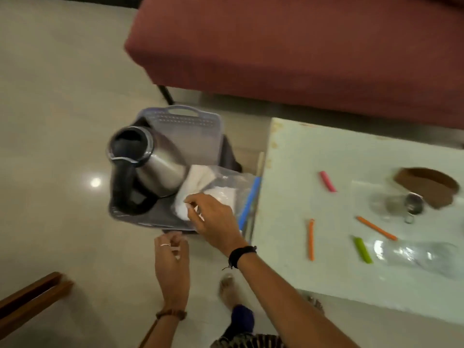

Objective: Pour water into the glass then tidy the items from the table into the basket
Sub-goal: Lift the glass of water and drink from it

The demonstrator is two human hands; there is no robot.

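Observation:
A grey plastic basket [175, 119] stands on the floor left of the white table [326, 151]. Inside it lie a steel kettle [153, 159] on its side and a clear zip bag [226, 187] with white contents. My right hand [213, 219] reaches into the basket and its curled fingers pinch the bag's near edge. My left hand [172, 254] hovers just in front of the basket's near rim, fingers loosely curled and holding nothing. On the table stand a glass [384, 204], a lying plastic bottle [416, 252], and pink [327, 181], orange [311, 239] and green [362, 249] sticks.
A dark red sofa [301, 46] fills the back. A brown round mat [429, 184] and a small steel cup [414, 203] sit by the glass. A second orange stick [376, 228] lies near the bottle. A wooden piece [30, 297] lies at the lower left. My foot [227, 287] stands below the basket.

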